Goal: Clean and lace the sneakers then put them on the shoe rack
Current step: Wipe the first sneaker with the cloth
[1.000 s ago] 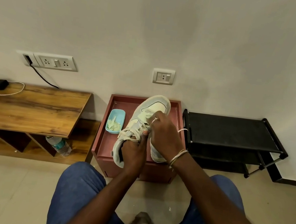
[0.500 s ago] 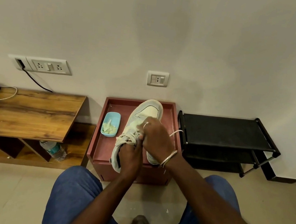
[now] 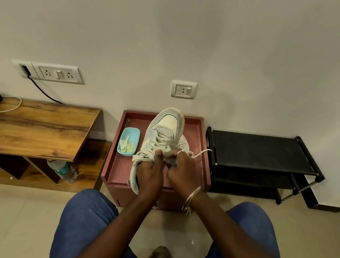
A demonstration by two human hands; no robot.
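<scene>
**Q:** Where is the sneaker, and how is it held?

**A:** The sneaker (image 3: pixel 163 141) is held toe-up and tilted over the red counter (image 3: pixel 200 130). The left hand (image 3: pixel 150 176) grips its heel end, with the thumb pressed on the lacing. The right hand (image 3: pixel 182 173) pinches the lace (image 3: pixel 201 152), and one free end trails to the right.

**Q:** What are the surface and the room like?

**A:** The red counter has a raised rim and stands against a plain wall (image 3: pixel 198 35) on a tiled floor (image 3: pixel 2 215). The shoe rack (image 3: pixel 259 151) stands just beside its right edge, and the wooden counter (image 3: pixel 31 128) is near its left.

**Q:** Where is there room to move?

**A:** Floor shows between the red counter and the person's knees. The rack's top shelf is a flat black surface.

**Q:** What are the counts?

**A:** One sneaker is plainly visible. There is one blue dish (image 3: pixel 130 138) beside the sneaker, and one water bottle (image 3: pixel 63 170) under the wooden counter. On the wall are one wide socket plate (image 3: pixel 57 73) and one small socket plate (image 3: pixel 183 89).
</scene>
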